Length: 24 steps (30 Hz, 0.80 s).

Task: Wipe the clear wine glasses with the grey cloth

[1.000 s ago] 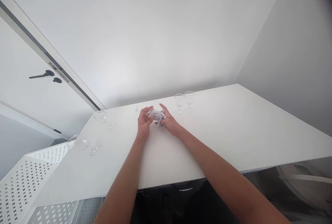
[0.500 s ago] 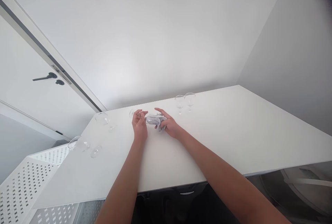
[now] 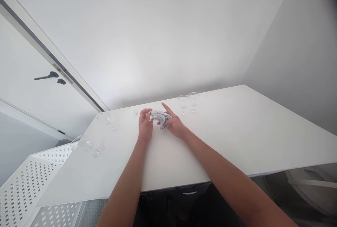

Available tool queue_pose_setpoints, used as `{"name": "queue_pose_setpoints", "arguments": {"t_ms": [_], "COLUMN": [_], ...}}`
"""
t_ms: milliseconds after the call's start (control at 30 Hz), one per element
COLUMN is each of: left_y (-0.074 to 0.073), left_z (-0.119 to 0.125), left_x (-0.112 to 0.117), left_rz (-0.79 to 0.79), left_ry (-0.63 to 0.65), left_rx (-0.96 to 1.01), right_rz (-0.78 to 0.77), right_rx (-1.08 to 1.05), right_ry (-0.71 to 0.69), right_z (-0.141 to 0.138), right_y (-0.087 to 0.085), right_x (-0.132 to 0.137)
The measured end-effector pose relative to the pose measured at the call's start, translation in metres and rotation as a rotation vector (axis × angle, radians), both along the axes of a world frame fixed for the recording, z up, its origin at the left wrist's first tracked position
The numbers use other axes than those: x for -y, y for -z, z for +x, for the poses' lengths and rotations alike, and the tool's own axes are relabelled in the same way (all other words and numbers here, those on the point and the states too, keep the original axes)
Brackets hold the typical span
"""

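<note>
A clear stemmed glass (image 3: pixel 136 112) is held on its side above the table, its round foot showing left of my left hand (image 3: pixel 145 123). That hand has its fingers closed round the stem, which is mostly hidden. My right hand (image 3: pixel 175 124) grips a light grey cloth (image 3: pixel 163 118) bunched at the bowl end, with the index finger stretched out. How far the cloth goes into the bowl I cannot tell.
Two stemmed glasses (image 3: pixel 188 102) stand upright near the white table's (image 3: pixel 181 164) back edge. More clear glasses (image 3: pixel 105 118) are on the left side, two of them tilted or lying. A perforated white unit (image 3: pixel 23 181) stands at the left, and a dark round-doored appliance (image 3: pixel 279 188) at the lower right.
Both hands have shifted slightly right and up in view with the glass and cloth. The cloth has turned a little around the bowl.
</note>
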State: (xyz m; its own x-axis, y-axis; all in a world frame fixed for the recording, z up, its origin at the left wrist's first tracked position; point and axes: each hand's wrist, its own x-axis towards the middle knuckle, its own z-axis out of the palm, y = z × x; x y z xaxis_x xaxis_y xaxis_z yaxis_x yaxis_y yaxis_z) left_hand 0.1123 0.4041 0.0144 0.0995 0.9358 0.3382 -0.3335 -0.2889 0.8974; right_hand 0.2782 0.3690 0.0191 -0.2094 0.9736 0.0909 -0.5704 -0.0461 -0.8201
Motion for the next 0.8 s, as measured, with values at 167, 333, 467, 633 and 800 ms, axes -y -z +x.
{"name": "queue_pose_setpoints", "arguments": {"t_ms": [167,333,467,633,800], "left_y": [0.0011,0.0006,0.0019,-0.0009,-0.0019], "left_z": [0.004,0.0039,0.0064,0.006,-0.0017], "left_x": [0.0018,0.001,0.0023,0.0048,0.0006], "left_rz": [0.019,0.024,0.008,-0.024,-0.127], "left_ry": [-0.013,-0.017,0.091,0.092,0.221], "left_rx": [-0.102,-0.033,-0.06,-0.008,0.152], "right_rz": [-0.029,-0.004,-0.019,0.114,0.121], "right_rx": [0.096,-0.06,-0.057,0.169,0.013], "right_ry": [-0.099,-0.05,0.043,0.127,0.409], "right_z": [-0.0037,0.0006,0.0004,-0.0041,0.002], "right_y": [0.0005,-0.0043,-0.0015,0.0012,-0.0013], "right_x": [0.0018,0.0021,-0.0007,-0.0042,-0.0032]}}
